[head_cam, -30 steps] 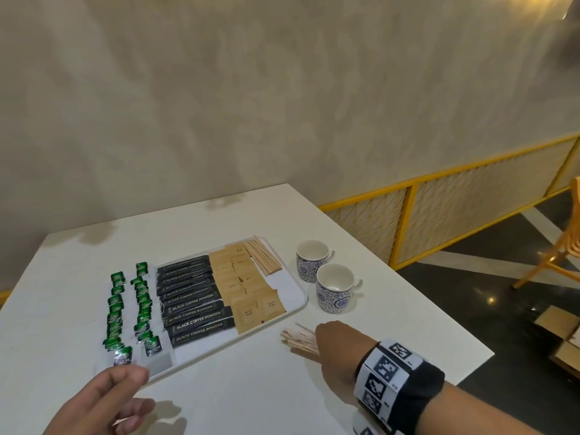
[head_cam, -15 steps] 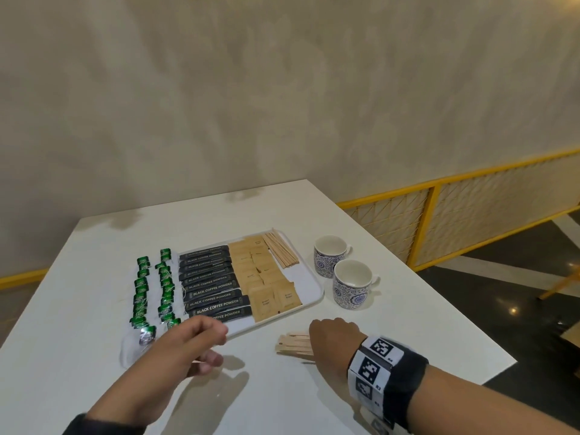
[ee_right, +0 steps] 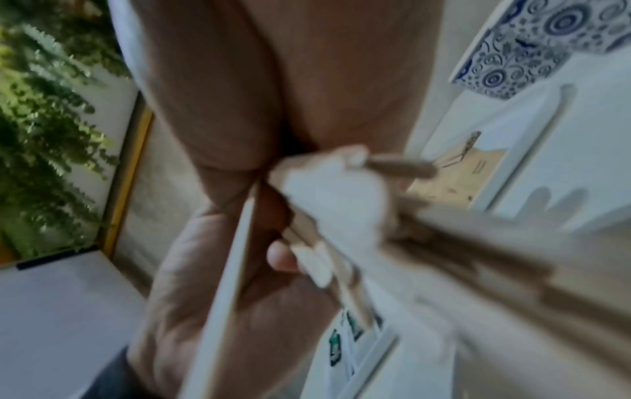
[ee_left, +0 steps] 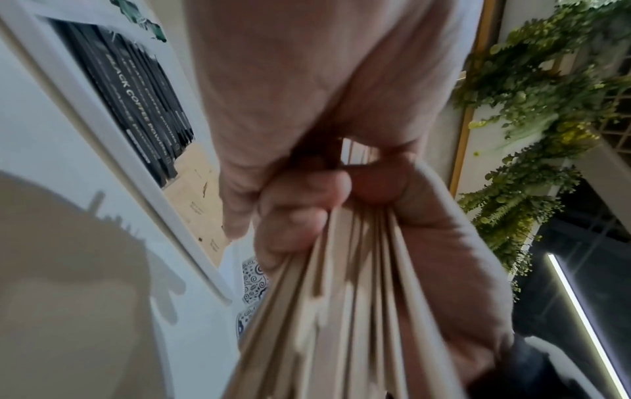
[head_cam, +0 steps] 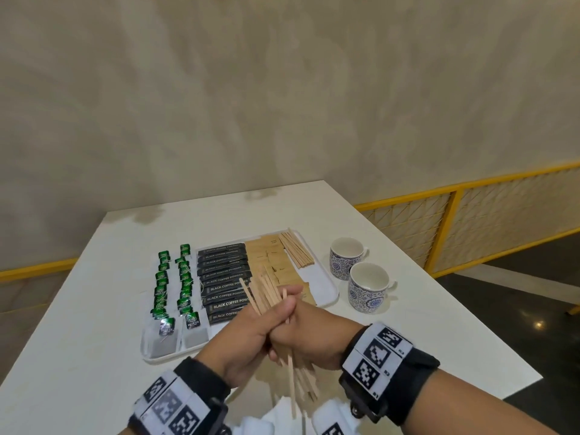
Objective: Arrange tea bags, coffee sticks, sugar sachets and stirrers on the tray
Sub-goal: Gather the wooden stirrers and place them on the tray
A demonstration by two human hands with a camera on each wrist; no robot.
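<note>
Both hands meet above the near edge of the white tray (head_cam: 320, 279). My left hand (head_cam: 262, 321) and right hand (head_cam: 314, 326) together grip a loose bundle of wooden stirrers (head_cam: 263, 292). The sticks fan out above the fingers and hang below them. In the left wrist view the bundle (ee_left: 341, 310) fills the lower frame, with fingers curled round it. On the tray lie green-tagged tea bags (head_cam: 185, 284), black coffee sticks (head_cam: 224, 276), brown sugar sachets (head_cam: 276, 260) and a row of stirrers (head_cam: 295, 253) at the far right.
Two blue-patterned cups (head_cam: 346, 257) (head_cam: 368, 288) stand just right of the tray on the white table (head_cam: 94, 340). The table's right edge runs close behind them, and a yellow-framed railing (head_cam: 452, 227) stands beyond it. A beige wall backs the table.
My right hand has lifted the stirrers off the table. My left hand has come across from the left and joined it on the bundle, which is now raised over the tray's near edge.
</note>
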